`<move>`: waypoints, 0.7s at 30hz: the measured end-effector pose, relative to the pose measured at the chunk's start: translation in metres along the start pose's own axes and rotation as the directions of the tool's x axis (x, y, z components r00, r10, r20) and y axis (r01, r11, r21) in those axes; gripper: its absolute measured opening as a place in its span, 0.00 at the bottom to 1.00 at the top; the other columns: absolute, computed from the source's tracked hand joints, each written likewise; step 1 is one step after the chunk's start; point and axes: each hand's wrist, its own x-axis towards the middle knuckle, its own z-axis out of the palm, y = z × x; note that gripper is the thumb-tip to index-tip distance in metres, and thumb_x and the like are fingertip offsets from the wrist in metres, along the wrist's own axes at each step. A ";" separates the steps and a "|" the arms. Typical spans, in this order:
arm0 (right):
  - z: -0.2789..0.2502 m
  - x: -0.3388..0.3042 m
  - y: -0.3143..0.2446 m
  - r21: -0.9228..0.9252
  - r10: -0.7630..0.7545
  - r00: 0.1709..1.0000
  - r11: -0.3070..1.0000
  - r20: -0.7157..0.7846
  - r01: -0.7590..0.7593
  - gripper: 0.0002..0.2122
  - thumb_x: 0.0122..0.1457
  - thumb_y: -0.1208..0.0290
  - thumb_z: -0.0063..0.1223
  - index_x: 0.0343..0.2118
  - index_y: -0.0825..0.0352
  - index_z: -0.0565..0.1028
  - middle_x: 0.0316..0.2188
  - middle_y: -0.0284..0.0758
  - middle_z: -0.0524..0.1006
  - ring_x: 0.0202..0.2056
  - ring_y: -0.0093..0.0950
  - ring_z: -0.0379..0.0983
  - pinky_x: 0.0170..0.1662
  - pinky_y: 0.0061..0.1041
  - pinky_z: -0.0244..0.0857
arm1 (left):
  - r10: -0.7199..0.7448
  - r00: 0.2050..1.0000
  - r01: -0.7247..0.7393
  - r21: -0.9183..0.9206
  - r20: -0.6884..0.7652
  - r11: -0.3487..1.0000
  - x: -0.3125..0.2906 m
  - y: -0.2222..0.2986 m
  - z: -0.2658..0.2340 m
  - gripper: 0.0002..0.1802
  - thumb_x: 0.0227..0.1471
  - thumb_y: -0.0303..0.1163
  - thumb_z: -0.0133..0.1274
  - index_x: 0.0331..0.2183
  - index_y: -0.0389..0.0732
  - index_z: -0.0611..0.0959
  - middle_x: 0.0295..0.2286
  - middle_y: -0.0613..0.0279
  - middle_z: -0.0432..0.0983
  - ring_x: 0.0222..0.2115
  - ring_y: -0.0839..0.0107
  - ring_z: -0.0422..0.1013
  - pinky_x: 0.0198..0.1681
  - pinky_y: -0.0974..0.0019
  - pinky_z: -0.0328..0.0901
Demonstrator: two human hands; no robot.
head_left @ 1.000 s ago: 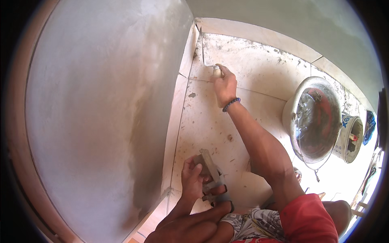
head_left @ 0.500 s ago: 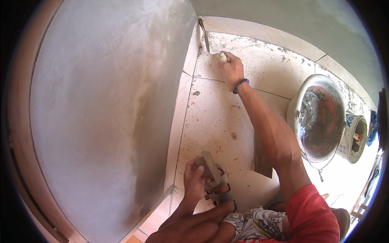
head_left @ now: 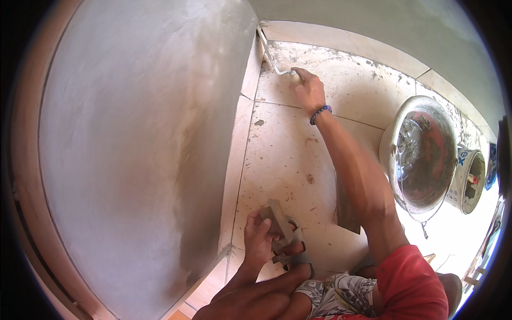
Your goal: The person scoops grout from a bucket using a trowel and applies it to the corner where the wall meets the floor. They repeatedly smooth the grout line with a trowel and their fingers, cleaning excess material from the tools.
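Observation:
My right hand [head_left: 309,92], with a dark beaded bracelet at its wrist, is wrapped round the pale handle of a trowel [head_left: 270,53]. The trowel's narrow blade reaches into the far corner, its tip against the tile skirting where two grey plastered walls meet. Close to my body, my left hand [head_left: 258,237] grips a flat grey-brown block [head_left: 276,220] between thumb and fingers, above my sandalled foot [head_left: 293,250]. What the block is made of I cannot tell.
Cream floor tiles [head_left: 282,160] carry scattered crumbs and smears. At right stand a large bucket [head_left: 389,141] with wet grey mix inside and a smaller white pail [head_left: 463,184] with things in it. A dark flat board [head_left: 348,213] lies partly under my right forearm. The smooth wall [head_left: 133,149] rises at left.
The trowel blade has turned slightly and looks brighter, its tip still in the corner. My right hand has shifted a touch to the right. My left hand keeps its hold on the block.

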 end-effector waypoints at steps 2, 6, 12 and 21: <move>-0.009 -0.015 -0.004 0.046 0.084 0.995 0.995 0.049 -0.086 0.21 0.45 0.72 0.53 0.46 0.63 0.77 0.35 0.49 0.79 0.38 0.43 0.77 0.45 0.33 0.68 | 0.006 1.000 -0.006 0.041 0.003 0.999 0.001 -0.002 -0.003 0.21 0.57 0.32 0.48 0.50 0.39 0.63 0.42 0.53 0.72 0.38 0.59 0.76 0.31 0.67 0.71; -0.009 -0.016 0.003 0.140 0.084 0.996 0.987 -0.007 -0.083 0.20 0.45 0.73 0.53 0.45 0.63 0.78 0.34 0.48 0.79 0.37 0.42 0.77 0.44 0.31 0.68 | -0.007 1.000 0.007 0.019 -0.005 1.000 0.004 -0.002 0.000 0.21 0.57 0.31 0.49 0.50 0.39 0.64 0.42 0.54 0.72 0.38 0.59 0.76 0.31 0.67 0.70; -0.008 0.012 0.003 0.097 0.048 0.998 0.994 -0.038 -0.045 0.21 0.44 0.71 0.55 0.45 0.63 0.78 0.37 0.49 0.79 0.39 0.44 0.76 0.45 0.32 0.68 | -0.005 1.000 0.005 0.003 -0.020 1.000 0.003 -0.002 0.000 0.21 0.57 0.31 0.50 0.50 0.39 0.64 0.43 0.55 0.72 0.37 0.58 0.77 0.30 0.67 0.69; -0.021 0.017 -0.002 -0.030 0.015 0.999 0.999 0.048 -0.014 0.21 0.43 0.70 0.55 0.44 0.61 0.79 0.39 0.47 0.79 0.41 0.43 0.76 0.46 0.32 0.68 | -0.018 1.000 0.017 0.053 0.006 0.998 0.005 -0.006 -0.006 0.22 0.57 0.32 0.48 0.50 0.38 0.62 0.43 0.49 0.71 0.39 0.54 0.76 0.38 0.57 0.74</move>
